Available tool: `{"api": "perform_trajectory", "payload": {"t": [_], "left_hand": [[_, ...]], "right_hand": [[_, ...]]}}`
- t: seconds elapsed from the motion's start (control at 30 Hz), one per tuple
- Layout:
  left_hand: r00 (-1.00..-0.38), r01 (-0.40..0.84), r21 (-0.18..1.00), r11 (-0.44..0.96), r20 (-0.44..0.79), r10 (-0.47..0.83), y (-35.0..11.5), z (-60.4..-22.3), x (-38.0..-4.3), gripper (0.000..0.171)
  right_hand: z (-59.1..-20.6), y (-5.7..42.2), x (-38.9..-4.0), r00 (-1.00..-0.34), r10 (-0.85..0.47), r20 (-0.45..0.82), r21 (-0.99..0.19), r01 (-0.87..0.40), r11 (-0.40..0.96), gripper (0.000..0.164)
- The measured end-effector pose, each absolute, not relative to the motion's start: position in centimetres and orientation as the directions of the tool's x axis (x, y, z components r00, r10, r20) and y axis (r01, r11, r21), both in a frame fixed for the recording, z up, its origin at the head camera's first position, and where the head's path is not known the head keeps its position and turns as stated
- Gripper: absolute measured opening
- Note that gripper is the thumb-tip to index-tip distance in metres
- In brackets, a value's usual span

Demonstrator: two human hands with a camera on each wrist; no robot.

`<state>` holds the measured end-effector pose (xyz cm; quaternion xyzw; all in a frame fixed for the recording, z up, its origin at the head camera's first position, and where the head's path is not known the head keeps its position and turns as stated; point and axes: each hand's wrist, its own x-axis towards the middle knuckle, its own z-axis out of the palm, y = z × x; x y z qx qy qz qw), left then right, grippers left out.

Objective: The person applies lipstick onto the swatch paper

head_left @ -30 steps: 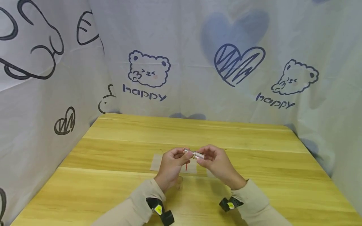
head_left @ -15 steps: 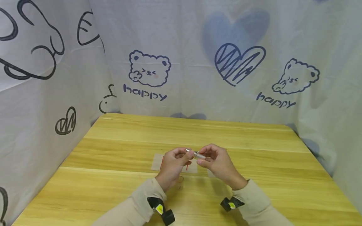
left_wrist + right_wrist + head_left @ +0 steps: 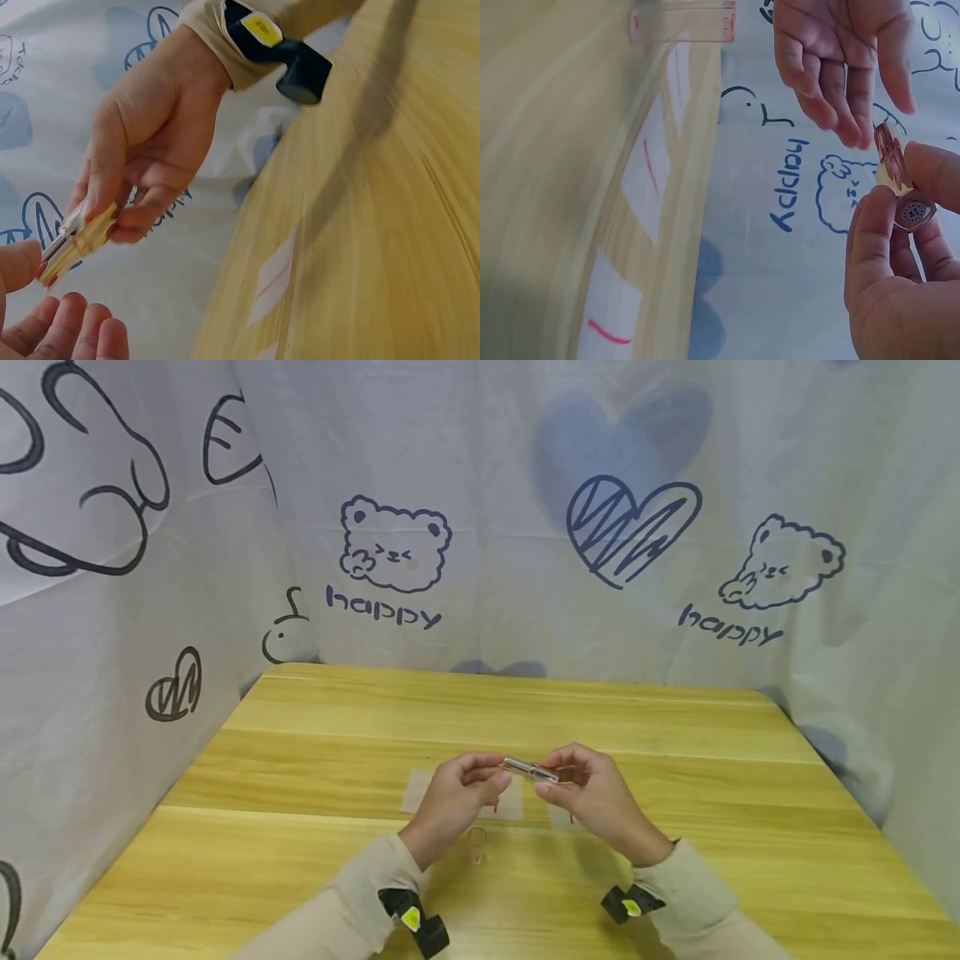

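A slim, shiny lipstick tube (image 3: pixel 531 769) is held up over the table between the two hands. My right hand (image 3: pixel 596 793) pinches its base end between thumb and fingers. In the right wrist view, the round label on the base of the lipstick (image 3: pixel 891 154) faces the camera. My left hand (image 3: pixel 457 789) is at the other end, its fingers loosely spread with the fingertips right by the tube. The left wrist view has the left hand (image 3: pixel 60 334) at the lower left, thumb apart from fingers. A clear cap (image 3: pixel 477 846) lies on the table below the left hand.
White paper pieces (image 3: pixel 513 806) with red strokes lie on the wooden table (image 3: pixel 300 760) under the hands, partly hidden by them. Another paper piece (image 3: pixel 561 818) is beneath the right hand. White cloth (image 3: pixel 510 610) with drawings surrounds the table. Both wrists wear black cameras.
My left fingers have come off the tube they were pinching. The right hand has moved slightly right with the lipstick, and the clear cap shows more fully.
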<state>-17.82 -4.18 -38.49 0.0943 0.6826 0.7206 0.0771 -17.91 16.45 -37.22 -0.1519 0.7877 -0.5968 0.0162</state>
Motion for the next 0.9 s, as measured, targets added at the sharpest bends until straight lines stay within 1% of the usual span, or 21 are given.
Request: {"api": "perform_trajectory", "payload": {"t": [0.13, 0.3, 0.47, 0.6, 0.9], "left_hand": [[-0.961, 0.056, 0.998, 0.029, 0.046, 0.274, -4.9, -38.9, -17.7, 0.041], [-0.953, 0.085, 0.985, 0.153, 0.035, 0.300, -5.8, -39.5, -17.5, 0.051], [-0.946, 0.105, 0.965, 0.240, 0.022, 0.325, -6.5, -39.8, -17.4, 0.061], [-0.937, 0.100, 0.956, 0.275, -0.002, 0.350, -6.9, -40.3, -17.3, 0.068], [-0.924, 0.045, 0.962, 0.268, -0.062, 0.378, -7.7, -41.2, -16.8, 0.072]], "right_hand": [[-37.4, 16.9, -17.7, -0.959, -0.249, 0.136, -0.948, -0.199, 0.248, 0.023], [-37.5, 17.5, -17.3, -0.962, -0.247, 0.117, -0.955, -0.177, 0.240, 0.024], [-37.9, 18.1, -17.1, -0.962, -0.249, 0.110, -0.953, -0.173, 0.248, 0.023], [-38.3, 18.3, -17.0, -0.969, -0.234, 0.077, -0.953, -0.140, 0.268, 0.022], [-38.9, 18.4, -16.7, -0.971, -0.234, 0.050, -0.963, -0.109, 0.248, 0.023]]}}
